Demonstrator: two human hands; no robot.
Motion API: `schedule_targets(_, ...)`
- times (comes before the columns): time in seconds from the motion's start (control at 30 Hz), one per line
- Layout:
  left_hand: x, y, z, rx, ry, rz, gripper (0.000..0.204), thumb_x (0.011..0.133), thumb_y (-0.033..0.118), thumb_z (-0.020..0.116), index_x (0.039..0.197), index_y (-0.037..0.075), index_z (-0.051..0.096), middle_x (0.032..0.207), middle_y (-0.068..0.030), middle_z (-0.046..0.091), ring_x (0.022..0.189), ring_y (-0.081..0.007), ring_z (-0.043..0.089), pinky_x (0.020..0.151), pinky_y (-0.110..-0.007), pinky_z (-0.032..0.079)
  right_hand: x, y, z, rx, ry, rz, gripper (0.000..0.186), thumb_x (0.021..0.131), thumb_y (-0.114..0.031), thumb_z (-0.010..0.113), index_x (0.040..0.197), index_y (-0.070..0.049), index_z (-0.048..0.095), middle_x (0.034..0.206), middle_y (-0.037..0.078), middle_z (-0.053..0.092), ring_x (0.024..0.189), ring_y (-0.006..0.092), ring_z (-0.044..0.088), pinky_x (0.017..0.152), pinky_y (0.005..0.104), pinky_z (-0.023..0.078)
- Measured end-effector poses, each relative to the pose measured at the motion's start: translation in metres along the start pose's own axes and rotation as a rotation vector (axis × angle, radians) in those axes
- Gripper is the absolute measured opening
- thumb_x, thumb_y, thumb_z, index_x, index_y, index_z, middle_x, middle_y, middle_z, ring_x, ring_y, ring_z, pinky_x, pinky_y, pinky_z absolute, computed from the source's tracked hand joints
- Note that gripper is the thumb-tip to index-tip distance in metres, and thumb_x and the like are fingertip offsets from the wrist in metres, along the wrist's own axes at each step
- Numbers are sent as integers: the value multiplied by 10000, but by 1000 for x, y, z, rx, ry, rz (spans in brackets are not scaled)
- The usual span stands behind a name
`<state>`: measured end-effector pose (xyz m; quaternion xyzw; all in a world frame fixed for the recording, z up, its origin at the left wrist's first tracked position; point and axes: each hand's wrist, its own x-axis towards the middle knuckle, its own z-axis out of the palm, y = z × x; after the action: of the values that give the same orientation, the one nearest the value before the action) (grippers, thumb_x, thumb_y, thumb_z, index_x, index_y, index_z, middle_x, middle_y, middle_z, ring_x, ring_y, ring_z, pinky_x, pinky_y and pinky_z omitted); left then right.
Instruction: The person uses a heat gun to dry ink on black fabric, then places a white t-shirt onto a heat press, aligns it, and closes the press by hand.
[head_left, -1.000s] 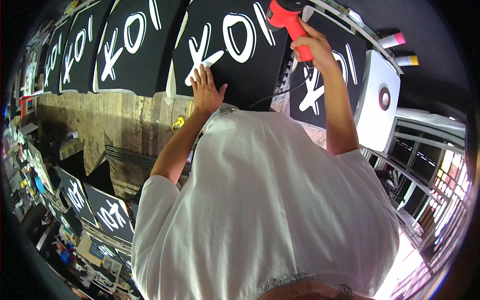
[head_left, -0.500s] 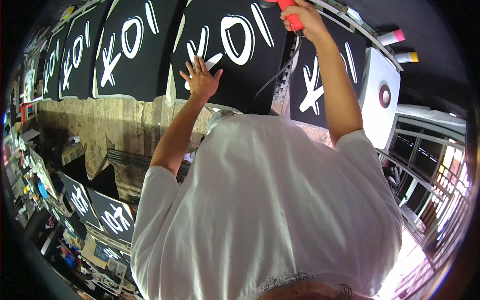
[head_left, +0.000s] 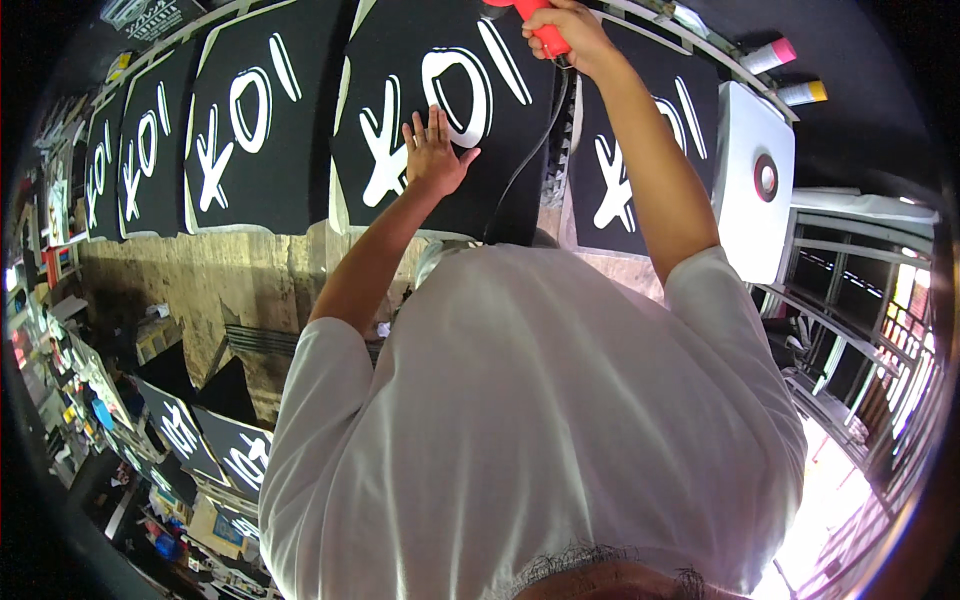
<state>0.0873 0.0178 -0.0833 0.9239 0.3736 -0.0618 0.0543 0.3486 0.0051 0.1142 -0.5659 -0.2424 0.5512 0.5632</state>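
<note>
A black fabric panel point(head_left: 490, 180) with large white brush lettering lies in front of me at top centre. My left hand point(head_left: 438, 152) rests on it, fingers straight and apart over the middle of the lettering. My right hand point(head_left: 570, 35) grips the handle of a red handheld tool point(head_left: 522, 10), held above the panel's upper right; the tool's head is partly cut off by the picture's top. A dark cord point(head_left: 520, 165) hangs from the handle across the panel. A similar printed panel point(head_left: 615, 230) lies to the right, partly hidden by my right forearm.
More printed panels point(head_left: 260, 170) line the left. A white platen point(head_left: 750, 235) with a red-ringed disc sits at the right, two cylindrical containers point(head_left: 770, 55) beyond it. Metal frames point(head_left: 830, 340) stand lower right. Printed boards point(head_left: 180, 432) and clutter fill the lower left, past wooden flooring point(head_left: 280, 275).
My left hand has slid right and up, from the first letter to the middle one. My right hand has carried the red tool up and leftward. The view has shifted slightly.
</note>
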Motion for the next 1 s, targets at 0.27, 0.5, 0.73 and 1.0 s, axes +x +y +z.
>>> schedule_targets(0.27, 24, 3, -16, -69, 35, 58, 896, 948, 574, 491, 1521, -52, 205, 1587, -234, 229, 1474, -422, 200, 1205, -557, 94, 2, 3, -7, -193, 113, -49, 720, 758, -11, 608, 1448, -169, 481, 708, 104, 590, 500, 172, 564, 446, 312, 490)
schedule_targets(0.5, 107, -16, -10, -146, 146, 108, 883, 945, 543, 535, 1522, -40, 205, 1582, -245, 226, 1470, -423, 203, 1202, -512, 184, 7, 7, -5, -114, 57, -80, 787, 734, 39, 612, 1473, -178, 453, 783, 100, 623, 574, 162, 599, 486, 310, 496)
schedule_targets(0.73, 111, -4, 0, -110, 177, 91, 915, 941, 608, 488, 1520, -45, 213, 1588, -243, 217, 1473, -437, 183, 1186, -582, 151, 15, 13, -10, -193, 21, -146, 621, 714, -1, 641, 1329, -55, 568, 696, 71, 595, 506, 152, 579, 455, 309, 478)
schedule_targets(1.0, 61, 27, -6, -49, 99, 277, 937, 936, 628, 468, 1524, -45, 189, 1590, -220, 202, 1455, -443, 216, 1169, -624, 150, -39, 15, -19, -211, 32, 2, 800, 759, -32, 625, 1518, -107, 381, 741, 87, 586, 531, 151, 563, 488, 299, 464)
